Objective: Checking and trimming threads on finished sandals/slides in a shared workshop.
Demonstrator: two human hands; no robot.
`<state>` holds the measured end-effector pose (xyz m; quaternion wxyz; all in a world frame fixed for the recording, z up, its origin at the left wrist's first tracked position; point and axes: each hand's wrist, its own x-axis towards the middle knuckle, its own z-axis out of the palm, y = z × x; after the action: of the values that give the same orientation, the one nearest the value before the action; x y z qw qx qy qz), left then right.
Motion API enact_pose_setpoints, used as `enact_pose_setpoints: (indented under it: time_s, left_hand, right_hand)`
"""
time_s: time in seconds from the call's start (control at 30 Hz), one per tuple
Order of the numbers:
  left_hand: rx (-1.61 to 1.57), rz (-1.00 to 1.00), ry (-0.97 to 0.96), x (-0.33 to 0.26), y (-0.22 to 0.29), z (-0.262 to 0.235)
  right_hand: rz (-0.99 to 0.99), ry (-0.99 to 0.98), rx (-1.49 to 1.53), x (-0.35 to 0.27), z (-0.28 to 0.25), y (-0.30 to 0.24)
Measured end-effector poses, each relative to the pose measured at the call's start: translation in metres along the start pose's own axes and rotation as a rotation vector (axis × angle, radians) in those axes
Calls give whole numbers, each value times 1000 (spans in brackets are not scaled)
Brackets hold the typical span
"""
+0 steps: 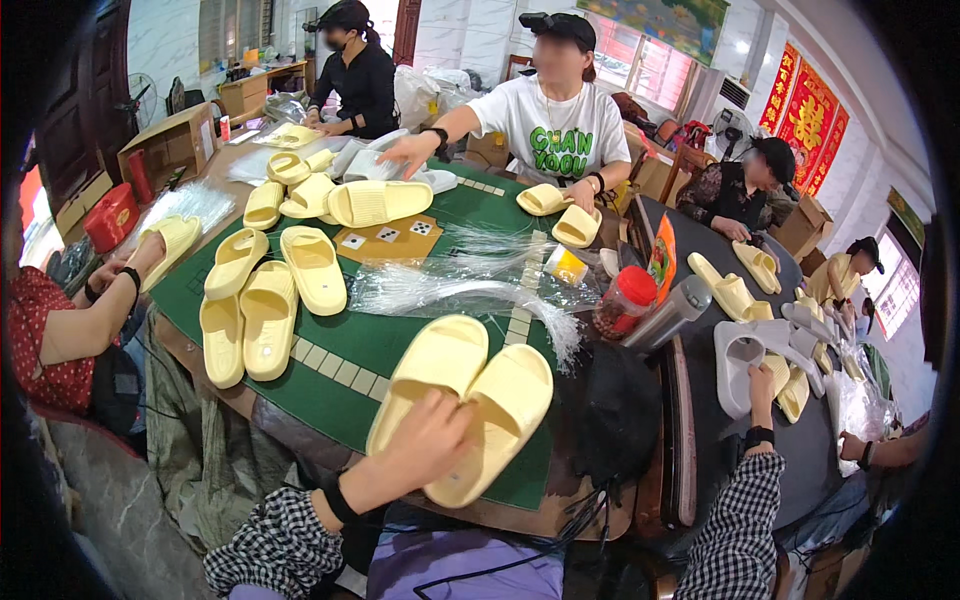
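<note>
The left grip pinched yellow slippers at the green surface's near edge; the right grip pinched a grey slipper. A red-lidded jar stood between. Some fingertips were hidden.

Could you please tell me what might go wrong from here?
The front pair of yellow slides at the left hand sits near the table edge, so a nudge might tip one off. The right hand grips a grey slide crowded by other slides, which could get knocked. Black cables hang between the arms and might snag a checked sleeve.
</note>
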<state>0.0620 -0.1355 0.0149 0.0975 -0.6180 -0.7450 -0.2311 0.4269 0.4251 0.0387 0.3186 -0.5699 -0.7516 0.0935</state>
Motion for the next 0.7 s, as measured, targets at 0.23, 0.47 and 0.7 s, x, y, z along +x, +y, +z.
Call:
enact_pose_setpoints:
  time_s: [0.23,0.47,0.7]
  left_hand:
    - [132,-125,335,21,-119,-46]
    - [370,-487,350,-23,-337,-93]
    - [464,-554,232,-16,-220,-77]
  right_hand:
    - [-148,289,196,-24,-58,-15]
    - [-108,240,425,-49,-131,-66]
    - [-191,58,674,-115,-180,-152]
